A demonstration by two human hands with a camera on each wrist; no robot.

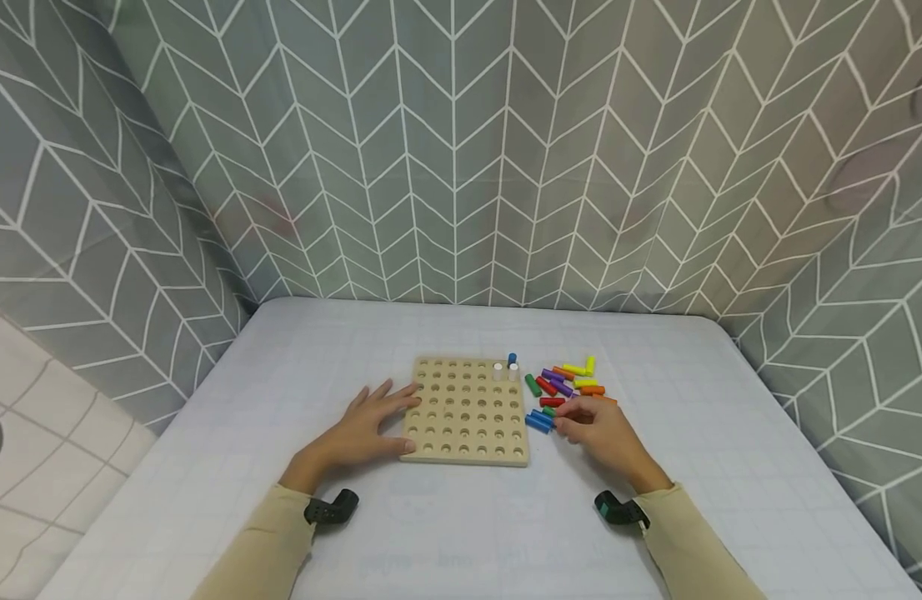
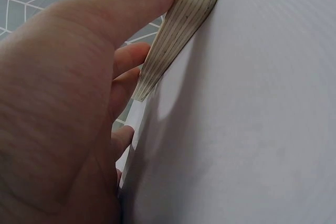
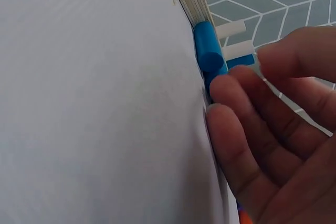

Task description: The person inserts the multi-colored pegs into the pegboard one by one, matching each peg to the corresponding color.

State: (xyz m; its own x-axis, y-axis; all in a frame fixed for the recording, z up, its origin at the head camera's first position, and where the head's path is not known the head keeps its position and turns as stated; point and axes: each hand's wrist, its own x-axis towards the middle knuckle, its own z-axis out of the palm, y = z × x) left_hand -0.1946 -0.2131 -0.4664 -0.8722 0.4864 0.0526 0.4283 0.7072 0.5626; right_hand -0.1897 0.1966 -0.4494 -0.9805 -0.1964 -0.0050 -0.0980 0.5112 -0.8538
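A wooden board with rows of holes lies on the table. Two white pegs and a blue peg stand at its back right. The left hand rests spread along the board's left edge, thumb near the front corner. Beside the right edge, the right hand is over loose blue pegs and a green peg. In the right wrist view its fingertips are next to a blue peg, with thumb and fingers apart; whether they touch a peg below is unclear.
Loose pegs lie to the board's right: red, dark green, purple, orange and yellow. A patterned curtain hangs behind the white table. Dark wrist devices sit on both wrists.
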